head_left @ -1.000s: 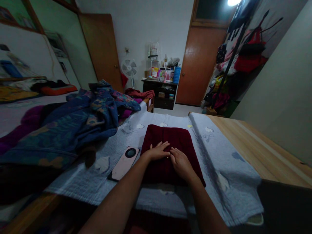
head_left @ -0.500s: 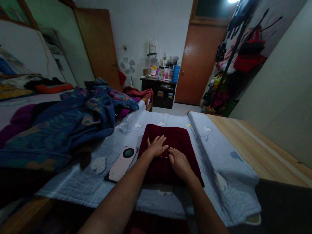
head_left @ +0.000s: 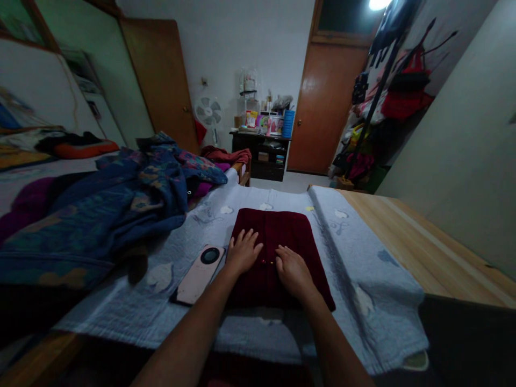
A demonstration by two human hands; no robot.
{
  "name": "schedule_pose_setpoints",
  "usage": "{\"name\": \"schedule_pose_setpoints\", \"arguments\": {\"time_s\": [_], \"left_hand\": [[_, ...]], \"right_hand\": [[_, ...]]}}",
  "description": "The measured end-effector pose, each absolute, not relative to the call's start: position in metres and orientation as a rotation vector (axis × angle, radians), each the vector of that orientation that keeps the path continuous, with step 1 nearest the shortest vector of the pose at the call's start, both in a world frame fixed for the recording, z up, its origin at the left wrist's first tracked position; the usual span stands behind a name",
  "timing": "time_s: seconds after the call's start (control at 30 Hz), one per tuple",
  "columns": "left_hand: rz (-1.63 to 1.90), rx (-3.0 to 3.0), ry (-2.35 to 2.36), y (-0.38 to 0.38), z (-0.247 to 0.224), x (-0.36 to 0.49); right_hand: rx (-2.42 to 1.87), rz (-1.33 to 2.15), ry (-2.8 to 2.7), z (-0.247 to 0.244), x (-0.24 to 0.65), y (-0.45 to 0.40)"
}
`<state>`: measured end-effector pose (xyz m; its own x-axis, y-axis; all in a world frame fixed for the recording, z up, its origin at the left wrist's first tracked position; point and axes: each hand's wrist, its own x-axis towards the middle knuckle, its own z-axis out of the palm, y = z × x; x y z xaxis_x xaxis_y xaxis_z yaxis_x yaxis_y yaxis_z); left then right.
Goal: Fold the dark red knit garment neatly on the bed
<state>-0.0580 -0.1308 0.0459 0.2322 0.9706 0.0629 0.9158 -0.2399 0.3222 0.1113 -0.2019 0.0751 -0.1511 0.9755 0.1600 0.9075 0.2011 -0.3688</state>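
A dark red folded garment (head_left: 288, 228) lies flat in front of me, with small shiny bits near its middle. My left hand (head_left: 243, 251) rests palm down on its left part, fingers spread. On the right part lies my right hand (head_left: 293, 269), its fingers stretched out flat on the cloth. Neither hand grips anything. Left of the garment is a pink phone (head_left: 200, 275) with a round dark camera ring. Under both spreads a light blue patterned cloth (head_left: 322, 317).
A heap of blue floral clothing (head_left: 141, 199) lies to the left. Along the right runs a bare wooden board (head_left: 407, 231). Farther back stand a white fan (head_left: 208, 112), a dark shelf (head_left: 262, 156) with goods on it, and a closed brown door (head_left: 316, 102).
My left hand has slid left across the garment, away from the right hand. The right hand has hardly moved on the cloth. The view has shifted slightly.
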Motion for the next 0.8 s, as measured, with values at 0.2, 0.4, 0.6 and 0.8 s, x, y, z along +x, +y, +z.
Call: {"name": "schedule_pose_setpoints", "arguments": {"time_s": [0.2, 0.4, 0.6, 0.8], "left_hand": [[0.513, 2.120, 1.623, -0.169, 0.063, -0.057], [0.446, 2.340, 1.440, -0.191, 0.061, -0.044], [0.408, 2.404, 1.384, -0.189, 0.055, -0.053], [0.396, 2.391, 1.431, -0.188, 0.053, -0.054]], "right_hand": [[-1.780, 0.281, -2.112, 0.071, 0.112, -0.200], [-1.712, 0.328, -2.121, 0.072, 0.116, -0.203], [-1.652, 0.357, -2.053, 0.066, 0.122, -0.203], [-1.665, 0.316, -2.040, 0.058, 0.128, -0.204]]}}
